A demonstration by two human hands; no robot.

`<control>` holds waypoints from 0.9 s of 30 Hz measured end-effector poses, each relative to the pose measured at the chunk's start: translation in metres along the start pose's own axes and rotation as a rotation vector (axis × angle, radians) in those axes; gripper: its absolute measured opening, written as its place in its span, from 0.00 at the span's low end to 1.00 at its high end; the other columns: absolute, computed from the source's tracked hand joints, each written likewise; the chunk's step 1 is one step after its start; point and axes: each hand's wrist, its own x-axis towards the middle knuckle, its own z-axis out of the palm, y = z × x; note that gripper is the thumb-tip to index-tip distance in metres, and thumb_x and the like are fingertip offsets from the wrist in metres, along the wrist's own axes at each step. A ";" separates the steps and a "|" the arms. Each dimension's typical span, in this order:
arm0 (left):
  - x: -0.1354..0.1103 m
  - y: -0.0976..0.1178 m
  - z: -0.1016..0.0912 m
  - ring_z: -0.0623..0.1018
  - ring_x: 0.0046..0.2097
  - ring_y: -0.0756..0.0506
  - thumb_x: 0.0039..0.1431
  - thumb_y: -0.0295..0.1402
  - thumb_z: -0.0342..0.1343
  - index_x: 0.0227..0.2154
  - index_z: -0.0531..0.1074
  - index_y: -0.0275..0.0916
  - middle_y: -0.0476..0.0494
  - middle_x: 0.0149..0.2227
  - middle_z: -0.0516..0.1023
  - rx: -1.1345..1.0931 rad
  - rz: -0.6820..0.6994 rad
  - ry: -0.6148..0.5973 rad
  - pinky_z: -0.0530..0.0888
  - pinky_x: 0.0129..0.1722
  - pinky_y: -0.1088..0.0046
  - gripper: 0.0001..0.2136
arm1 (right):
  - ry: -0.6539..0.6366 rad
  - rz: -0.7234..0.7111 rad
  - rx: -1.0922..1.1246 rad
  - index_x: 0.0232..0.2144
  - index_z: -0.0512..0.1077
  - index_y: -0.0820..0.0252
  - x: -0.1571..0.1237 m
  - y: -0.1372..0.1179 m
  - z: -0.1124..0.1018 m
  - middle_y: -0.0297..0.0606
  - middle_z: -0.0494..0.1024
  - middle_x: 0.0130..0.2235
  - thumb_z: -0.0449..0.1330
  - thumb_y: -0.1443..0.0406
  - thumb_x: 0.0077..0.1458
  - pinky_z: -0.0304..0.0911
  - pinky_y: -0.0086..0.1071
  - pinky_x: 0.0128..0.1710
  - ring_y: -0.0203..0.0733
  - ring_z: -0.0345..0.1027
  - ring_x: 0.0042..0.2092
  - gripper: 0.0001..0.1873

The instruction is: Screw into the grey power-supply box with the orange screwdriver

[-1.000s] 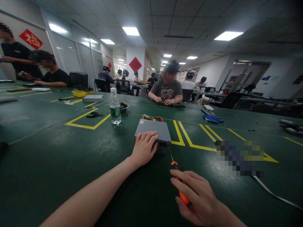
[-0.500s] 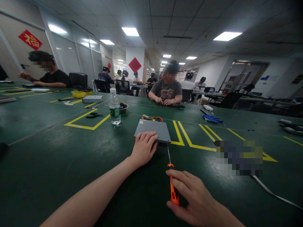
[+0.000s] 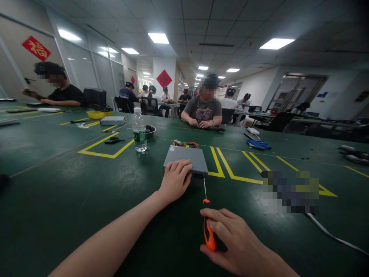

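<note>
A grey metal computer power supply lies flat in front of me, its bundle of coloured wires at the far side. My left hand holds it by the near left part, fingers over the top. An orange and black screwdriver is in my right hand, pinched around the handle by fingers and thumb. Its thin metal shaft points away from me, with the tip at the near right corner of the power supply. Whether the tip sits in a screw is too small to tell.
A water bottle stands to the left, with a metal bowl behind it. Blue gloves lie at the right on the green table. A person sits opposite. A blurred-out object with a white cable lies right.
The screwdriver handle has turned and shifted slightly left, along with my right hand's fingers. My left hand and the power supply stay in place.
</note>
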 end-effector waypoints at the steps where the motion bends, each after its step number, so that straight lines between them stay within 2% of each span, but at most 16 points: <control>1: 0.000 0.000 0.000 0.65 0.55 0.43 0.60 0.33 0.48 0.47 0.66 0.43 0.45 0.53 0.69 0.001 0.000 0.000 0.59 0.52 0.61 0.12 | -0.002 0.006 0.003 0.38 0.68 0.63 0.000 0.000 -0.001 0.48 0.75 0.43 0.52 0.56 0.59 0.67 0.35 0.38 0.44 0.72 0.40 0.15; 4: 0.000 0.000 -0.001 0.66 0.55 0.43 0.60 0.33 0.48 0.47 0.66 0.43 0.45 0.53 0.69 0.002 0.001 -0.002 0.60 0.52 0.60 0.12 | -0.089 0.002 0.000 0.45 0.67 0.60 0.003 -0.001 -0.008 0.48 0.73 0.47 0.53 0.56 0.58 0.67 0.37 0.39 0.47 0.71 0.44 0.18; 7: 0.000 0.000 -0.001 0.65 0.55 0.43 0.60 0.33 0.48 0.47 0.66 0.43 0.45 0.53 0.69 -0.001 0.003 -0.007 0.59 0.53 0.61 0.13 | -0.148 -0.030 -0.029 0.49 0.66 0.56 0.005 -0.002 -0.012 0.48 0.72 0.48 0.53 0.58 0.57 0.68 0.37 0.37 0.47 0.71 0.43 0.17; 9: 0.000 0.000 -0.001 0.65 0.55 0.43 0.60 0.33 0.48 0.47 0.66 0.43 0.45 0.53 0.69 0.001 0.002 -0.005 0.60 0.53 0.61 0.13 | -0.103 -0.055 -0.046 0.46 0.68 0.59 0.005 -0.002 -0.011 0.49 0.73 0.46 0.53 0.59 0.58 0.67 0.36 0.34 0.45 0.72 0.39 0.16; 11: 0.000 0.000 -0.001 0.66 0.55 0.43 0.60 0.33 0.48 0.47 0.66 0.43 0.45 0.53 0.69 0.006 -0.001 0.000 0.60 0.52 0.61 0.13 | 0.001 -0.082 -0.044 0.41 0.68 0.63 0.005 -0.001 -0.010 0.49 0.75 0.43 0.52 0.61 0.58 0.66 0.34 0.32 0.42 0.71 0.35 0.13; 15: 0.000 0.000 -0.001 0.66 0.54 0.43 0.60 0.33 0.48 0.47 0.66 0.43 0.45 0.53 0.69 0.015 0.001 -0.001 0.60 0.52 0.61 0.12 | 0.164 -0.068 -0.045 0.30 0.65 0.61 0.005 0.000 -0.007 0.47 0.77 0.38 0.51 0.64 0.58 0.64 0.31 0.28 0.39 0.70 0.31 0.07; 20: 0.000 0.000 -0.001 0.66 0.55 0.44 0.60 0.33 0.47 0.47 0.66 0.43 0.46 0.53 0.69 0.014 0.004 -0.008 0.60 0.52 0.62 0.12 | 0.158 -0.105 -0.212 0.36 0.69 0.63 0.007 -0.001 -0.011 0.47 0.77 0.36 0.51 0.67 0.57 0.64 0.31 0.27 0.40 0.71 0.31 0.08; 24: 0.000 0.000 -0.001 0.66 0.54 0.43 0.60 0.33 0.48 0.47 0.66 0.43 0.45 0.53 0.69 0.003 0.010 0.008 0.60 0.52 0.61 0.13 | 0.182 -0.110 -0.273 0.33 0.70 0.63 0.007 -0.004 -0.010 0.46 0.77 0.34 0.50 0.67 0.59 0.66 0.29 0.28 0.38 0.71 0.30 0.09; 27: 0.000 0.000 0.000 0.66 0.54 0.43 0.60 0.32 0.48 0.48 0.66 0.43 0.44 0.53 0.70 -0.004 0.008 0.009 0.60 0.52 0.60 0.13 | 0.204 -0.045 -0.309 0.31 0.68 0.64 0.005 -0.007 -0.004 0.46 0.75 0.35 0.49 0.70 0.59 0.65 0.29 0.27 0.38 0.70 0.29 0.09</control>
